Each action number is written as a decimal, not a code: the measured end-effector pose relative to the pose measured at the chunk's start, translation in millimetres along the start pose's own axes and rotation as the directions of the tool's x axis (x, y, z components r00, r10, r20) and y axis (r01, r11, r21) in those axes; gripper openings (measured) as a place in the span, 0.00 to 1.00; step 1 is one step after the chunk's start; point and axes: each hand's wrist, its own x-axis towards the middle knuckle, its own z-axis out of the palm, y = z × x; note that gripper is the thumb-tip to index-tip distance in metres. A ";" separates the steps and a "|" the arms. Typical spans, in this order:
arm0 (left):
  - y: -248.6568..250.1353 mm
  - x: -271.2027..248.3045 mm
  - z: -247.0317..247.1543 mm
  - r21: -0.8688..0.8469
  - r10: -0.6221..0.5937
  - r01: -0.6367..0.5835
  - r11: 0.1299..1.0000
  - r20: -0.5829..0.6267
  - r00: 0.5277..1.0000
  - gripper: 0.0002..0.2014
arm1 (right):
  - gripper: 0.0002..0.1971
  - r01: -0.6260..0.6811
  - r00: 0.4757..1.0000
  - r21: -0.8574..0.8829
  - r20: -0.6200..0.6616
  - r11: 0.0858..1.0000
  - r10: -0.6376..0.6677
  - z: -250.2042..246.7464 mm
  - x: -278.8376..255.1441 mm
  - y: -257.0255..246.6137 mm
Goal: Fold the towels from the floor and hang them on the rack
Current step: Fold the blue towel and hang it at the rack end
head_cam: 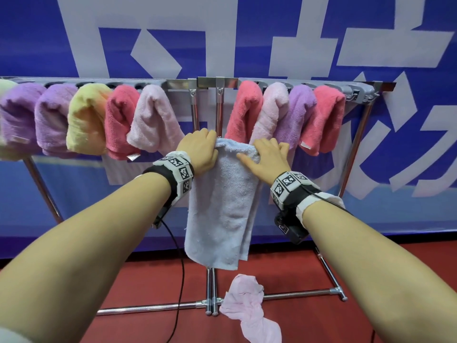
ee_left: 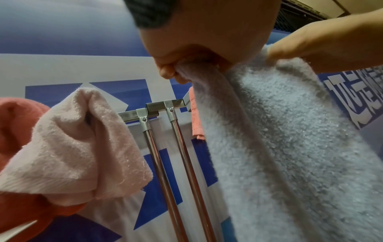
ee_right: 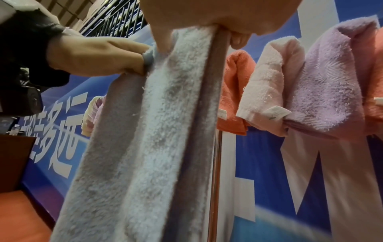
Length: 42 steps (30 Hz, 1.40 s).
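The light blue towel (head_cam: 222, 201) hangs folded lengthwise in front of the rack (head_cam: 207, 82), held up by its top edge below the top rail, in the gap between the two groups of hung towels. The left hand (head_cam: 200, 149) has its fingers curled round the top left corner, pinching the cloth, as the left wrist view shows. The right hand (head_cam: 268, 157) grips the top right part, thumb lying across the front face and fingers wrapped behind the fold.

To the left on the rail hangs a pale pink towel (head_cam: 155, 117), with a coral towel (head_cam: 121, 120) beside it; to the right another coral one (head_cam: 243, 110) sits just past the twin uprights. On the red floor (head_cam: 148, 280) below, a crumpled pink towel (head_cam: 247, 305) lies against the rack's base bar, not yet folded.

The likely trouble is the fold: the hanging layers look uneven at the bottom, so lifting it over the rail could let them slide apart. The free stretch of rail is narrow and broken by brackets, so the towel may crowd or drag a neighbour off. A lopsided drape could slip to the floor.
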 end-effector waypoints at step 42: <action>17.6 6.4 -5.3 -0.787 -0.110 0.202 0.583 0.170 0.979 0.22 | 0.08 0.137 0.969 0.465 -0.245 0.875 -0.021 6.7 11.5 -20.4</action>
